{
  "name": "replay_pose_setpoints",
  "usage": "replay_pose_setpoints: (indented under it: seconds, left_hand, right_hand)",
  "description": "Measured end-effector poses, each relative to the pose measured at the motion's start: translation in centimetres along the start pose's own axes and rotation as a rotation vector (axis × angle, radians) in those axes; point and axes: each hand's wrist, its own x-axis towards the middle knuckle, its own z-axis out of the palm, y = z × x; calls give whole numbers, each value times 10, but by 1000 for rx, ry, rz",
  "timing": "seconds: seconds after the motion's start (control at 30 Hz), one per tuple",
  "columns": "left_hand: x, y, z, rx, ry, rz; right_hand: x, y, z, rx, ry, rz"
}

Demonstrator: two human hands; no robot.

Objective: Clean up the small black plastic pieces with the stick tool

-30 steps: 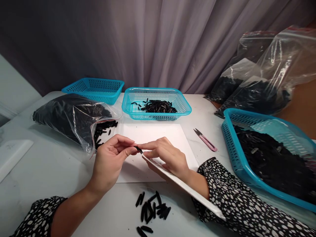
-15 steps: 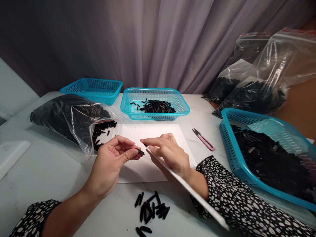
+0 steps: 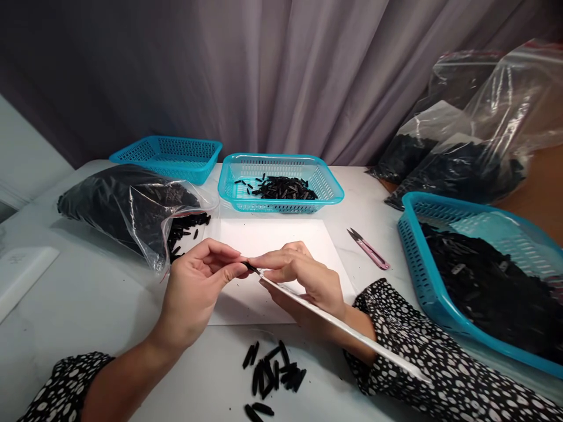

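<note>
My left hand [image 3: 200, 284] pinches a small black piece [image 3: 250, 267] between thumb and fingers, just above a white sheet [image 3: 272, 246] on the table. My right hand [image 3: 303, 276] is closed on a long thin white strip [image 3: 343, 328] that runs back along my forearm. Its tip meets the black piece where my fingertips come together. A loose pile of the same black pieces [image 3: 275, 375] lies on the table below my hands.
A blue basket with a few black pieces [image 3: 281, 183] stands behind the sheet, an empty blue basket [image 3: 167, 153] to its left. An open plastic bag of pieces [image 3: 127, 208] lies left; a full blue basket [image 3: 479, 269] and bags [image 3: 457, 158] right. Pink snips [image 3: 368, 249] lie nearby.
My hands parted half a second ago, the right lifting the strip's tip off the piece. They have come together again, tip against the piece.
</note>
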Motion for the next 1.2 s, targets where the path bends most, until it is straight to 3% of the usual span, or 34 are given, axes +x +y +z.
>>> replay_pose_setpoints:
  seconds: [0.23, 0.43, 0.57, 0.67, 0.77, 0.87, 1.03, 1.2]
  left_hand:
    - [1, 0, 1, 23, 10, 16]
    - [0, 3, 0, -44, -27, -60]
    - [-1, 11, 3, -131, -70, -151]
    - [-2, 15, 5, -161, -78, -217]
    - [-2, 13, 5, -156, -67, -222]
    - [-1, 9, 3, -131, -48, -158]
    - [0, 3, -1, -31, -41, -57]
    - [0, 0, -1, 20, -55, -12]
  right_hand:
    - [-1, 6, 4, -104, 15, -93]
    - [6, -4, -5, -454, -153, -302]
    - [7, -8, -5, -536, -167, -312]
    - [5, -3, -3, -463, -46, -184]
    - [5, 6, -3, -228, 138, 186]
    - [4, 13, -3, 22, 153, 439]
    - [1, 11, 2, 272, 46, 640]
    - [0, 2, 7, 330, 52, 599]
